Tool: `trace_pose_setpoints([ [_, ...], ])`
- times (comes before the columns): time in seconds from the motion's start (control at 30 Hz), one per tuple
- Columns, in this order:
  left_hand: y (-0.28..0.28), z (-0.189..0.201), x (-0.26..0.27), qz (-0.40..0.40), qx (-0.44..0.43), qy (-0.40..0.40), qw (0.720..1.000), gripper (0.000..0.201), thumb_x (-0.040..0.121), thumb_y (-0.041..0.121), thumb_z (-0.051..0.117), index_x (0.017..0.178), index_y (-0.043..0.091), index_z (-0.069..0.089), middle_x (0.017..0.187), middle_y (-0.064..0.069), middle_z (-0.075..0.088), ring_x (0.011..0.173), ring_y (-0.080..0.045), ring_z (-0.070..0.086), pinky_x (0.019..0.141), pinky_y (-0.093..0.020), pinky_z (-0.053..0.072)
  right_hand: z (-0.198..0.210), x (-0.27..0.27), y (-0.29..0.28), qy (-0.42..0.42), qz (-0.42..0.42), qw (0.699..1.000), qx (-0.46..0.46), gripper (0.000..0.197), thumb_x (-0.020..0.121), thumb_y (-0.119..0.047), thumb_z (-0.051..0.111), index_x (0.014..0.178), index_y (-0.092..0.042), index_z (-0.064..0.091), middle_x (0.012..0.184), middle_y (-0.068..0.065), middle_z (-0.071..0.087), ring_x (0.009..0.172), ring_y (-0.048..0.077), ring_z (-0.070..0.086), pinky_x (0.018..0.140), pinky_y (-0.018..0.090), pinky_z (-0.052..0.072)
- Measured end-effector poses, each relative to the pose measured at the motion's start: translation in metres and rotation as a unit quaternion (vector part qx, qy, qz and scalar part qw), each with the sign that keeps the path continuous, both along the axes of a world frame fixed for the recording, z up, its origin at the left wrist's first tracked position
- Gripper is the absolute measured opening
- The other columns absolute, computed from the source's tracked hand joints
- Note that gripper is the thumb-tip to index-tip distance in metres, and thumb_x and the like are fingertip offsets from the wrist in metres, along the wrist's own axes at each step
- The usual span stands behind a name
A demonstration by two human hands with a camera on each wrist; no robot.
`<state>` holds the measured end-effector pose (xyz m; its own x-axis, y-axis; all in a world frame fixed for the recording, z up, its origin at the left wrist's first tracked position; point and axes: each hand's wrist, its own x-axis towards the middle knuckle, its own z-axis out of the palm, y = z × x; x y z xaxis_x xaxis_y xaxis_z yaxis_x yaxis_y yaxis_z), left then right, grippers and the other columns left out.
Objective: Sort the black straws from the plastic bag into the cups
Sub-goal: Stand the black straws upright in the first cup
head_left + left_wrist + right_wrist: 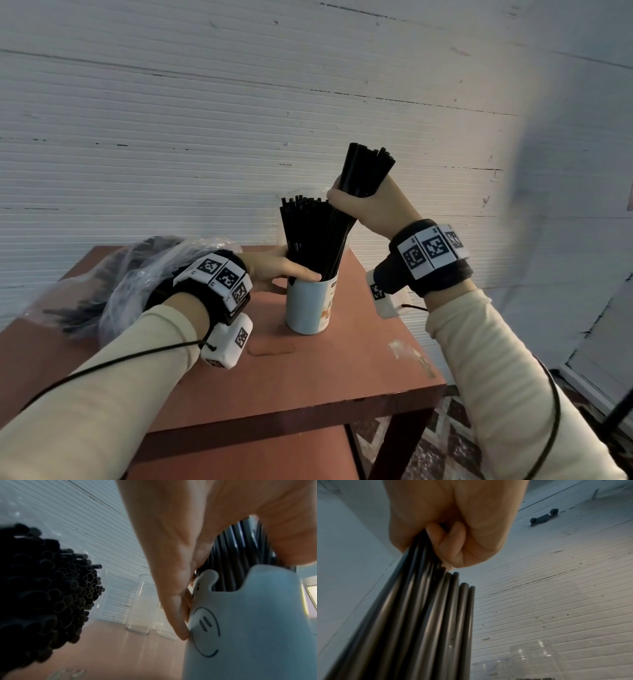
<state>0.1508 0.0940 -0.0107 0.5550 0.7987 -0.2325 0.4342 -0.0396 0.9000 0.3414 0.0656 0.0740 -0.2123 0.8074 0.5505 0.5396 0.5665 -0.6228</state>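
Note:
A pale blue cup with a printed face stands on the brown table, holding several black straws. My left hand wraps round the cup's top and the straws there. My right hand grips a bundle of black straws above the cup, their lower ends reaching into it. In the right wrist view my fingers curl tightly round the bundle. The clear plastic bag with more straws lies at the table's left.
Two clear cups stand by the white ribbed wall beyond the blue cup; they also show in the right wrist view. The table's front right edge drops to a patterned floor.

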Motion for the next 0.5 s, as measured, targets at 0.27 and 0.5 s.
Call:
trace_pose_setpoints([
  [0.27, -0.002, -0.005, 0.005, 0.048, 0.009, -0.019, 0.999, 0.099, 0.047, 0.032, 0.082, 0.138, 0.026, 0.042, 0.133, 0.005, 0.056, 0.126, -0.017, 0.048, 0.108, -0.043, 0.038, -0.010, -0.016, 0.000, -0.046, -0.021, 0.999, 0.004, 0.031, 0.080, -0.026, 0.067, 0.071, 0.001, 0.056, 0.067, 0.015, 0.058, 0.062, 0.020, 0.054, 0.059, 0.037, 0.046],
  [0.5, -0.008, -0.020, 0.009, 0.110, 0.149, -0.003, 0.983, 0.098, 0.063, 0.029, 0.090, 0.141, 0.017, 0.031, 0.129, 0.000, 0.052, 0.119, -0.016, 0.052, 0.102, -0.035, 0.046, -0.026, -0.022, -0.003, -0.104, -0.100, 0.988, 0.057, 0.032, 0.076, -0.045, 0.068, 0.073, -0.021, 0.048, 0.081, -0.004, 0.049, 0.092, 0.017, 0.041, 0.076, 0.026, 0.032],
])
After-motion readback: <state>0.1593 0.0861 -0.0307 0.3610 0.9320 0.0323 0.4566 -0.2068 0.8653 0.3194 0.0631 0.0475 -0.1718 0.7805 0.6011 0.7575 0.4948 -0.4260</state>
